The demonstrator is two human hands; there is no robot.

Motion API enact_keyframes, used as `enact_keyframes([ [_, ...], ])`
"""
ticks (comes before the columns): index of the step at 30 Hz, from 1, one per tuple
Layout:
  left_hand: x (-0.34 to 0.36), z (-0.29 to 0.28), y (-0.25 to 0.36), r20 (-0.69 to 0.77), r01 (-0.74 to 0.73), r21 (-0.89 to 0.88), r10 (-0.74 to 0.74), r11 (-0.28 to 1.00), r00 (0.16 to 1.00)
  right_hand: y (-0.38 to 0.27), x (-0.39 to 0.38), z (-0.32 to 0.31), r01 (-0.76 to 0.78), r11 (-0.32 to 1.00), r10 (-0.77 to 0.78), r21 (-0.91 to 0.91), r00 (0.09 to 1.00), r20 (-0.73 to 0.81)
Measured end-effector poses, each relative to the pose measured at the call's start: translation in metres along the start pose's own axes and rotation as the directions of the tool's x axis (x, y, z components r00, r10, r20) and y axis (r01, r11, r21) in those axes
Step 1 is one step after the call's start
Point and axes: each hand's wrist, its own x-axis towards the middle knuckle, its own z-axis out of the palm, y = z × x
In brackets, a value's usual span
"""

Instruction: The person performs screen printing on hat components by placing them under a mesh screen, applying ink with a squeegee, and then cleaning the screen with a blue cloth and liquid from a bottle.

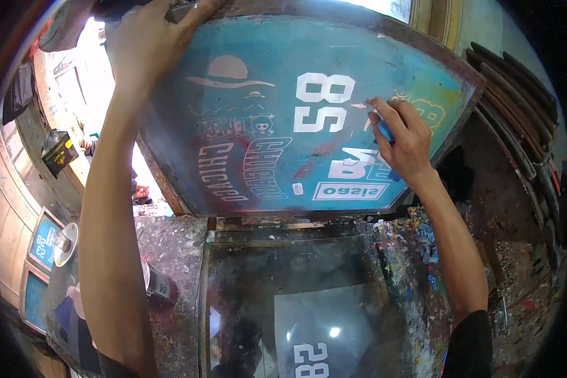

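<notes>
A large screen-printing frame (277, 201) with blue-green mesh stands tilted up on its lower edge in front of me. White and pale designs of lettering, figures and a hat-like shape show in the mesh. My left hand (148, 47) grips the frame's upper left edge, its fingers partly cut off by the picture's top. At the mesh's right side, my right hand (408, 135) is closed on a small blue piece (384, 130), its fingertips by a small pale design. Whether the piece is tape or cloth I cannot tell.
Below the frame lies a glass-topped table (246, 271) with a translucent sheet (321, 315) bearing a white print. A tin can (160, 283) stands left of the glass. Paint-splattered worktop surrounds it. Several wooden frames (510, 107) lean at the right; small blue screens (41, 242) are at the left.
</notes>
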Motion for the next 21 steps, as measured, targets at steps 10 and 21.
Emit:
enact_keyframes([
  [10, 0.002, -0.006, 0.004, 0.056, 0.037, 0.046, -0.040, 0.998, 0.998, 0.002, -0.001, 0.000, 0.007, 1.000, -0.007, 0.012, 1.000, 0.015],
  [21, 0.002, -0.006, 0.006, 0.047, 0.037, 0.029, -0.038, 0.999, 0.998, 0.000, 0.001, -0.001, -0.014, 0.999, 0.014, 0.048, 1.000, 0.012],
])
